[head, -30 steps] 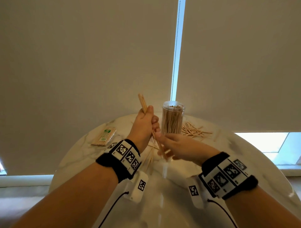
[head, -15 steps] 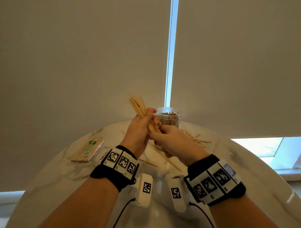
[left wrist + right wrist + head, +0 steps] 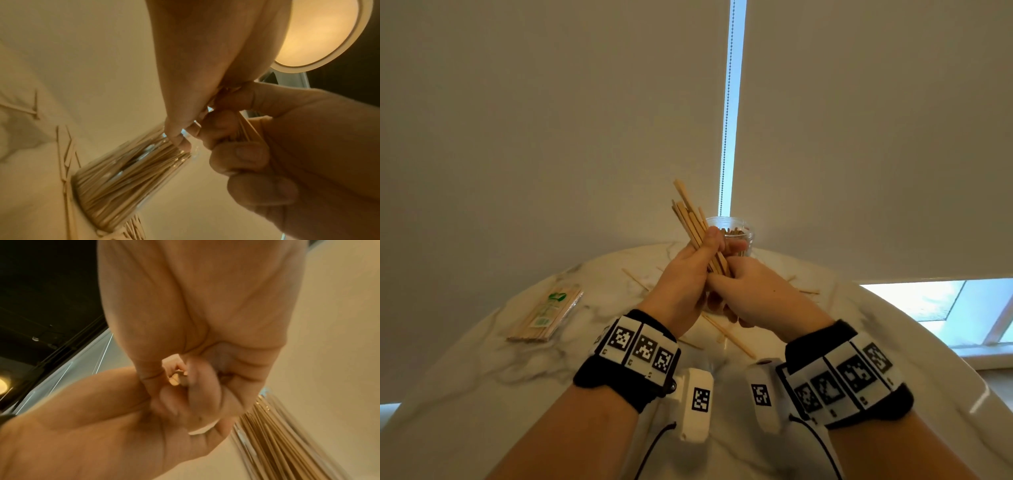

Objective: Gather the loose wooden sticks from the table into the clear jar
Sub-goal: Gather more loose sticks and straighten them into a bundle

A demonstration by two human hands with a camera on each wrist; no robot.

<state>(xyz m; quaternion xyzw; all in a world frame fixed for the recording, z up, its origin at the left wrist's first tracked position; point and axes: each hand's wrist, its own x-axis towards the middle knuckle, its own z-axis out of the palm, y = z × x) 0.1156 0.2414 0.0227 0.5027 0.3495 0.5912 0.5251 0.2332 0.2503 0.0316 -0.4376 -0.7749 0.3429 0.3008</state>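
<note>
**Bundle in hand, jar just behind**

The left hand (image 3: 685,274) has its grip closed around a bundle of sticks (image 3: 690,216), thumb on top and fingers curled under it. The bundle's long axis runs steeply upward, leaning toward 11 o'clock, with its free ends fanning out above the fist. The right hand (image 3: 753,291) meets it from 3 o'clock; its fingers are curled at the bundle's lower end, and the left wrist view shows them wrapped around sticks there.

The clear jar (image 3: 736,236) stands upright on the table (image 3: 482,359) at 12 o'clock, just behind both hands and already packed with sticks. Its mouth lies beside the bundle's upper part, slightly toward 1 o'clock. Both hands are about equally near, the left holding the greater length.

Judging from this, the bundle needs lifting, squaring up vertical and lowering into the mouth; the splayed tips could catch on the rim.

Loose sticks (image 3: 729,334) lie on the table under the hands, with more at 10 and 2 o'clock. A wrapped packet of sticks (image 3: 546,315) lies at 9 o'clock.
</note>
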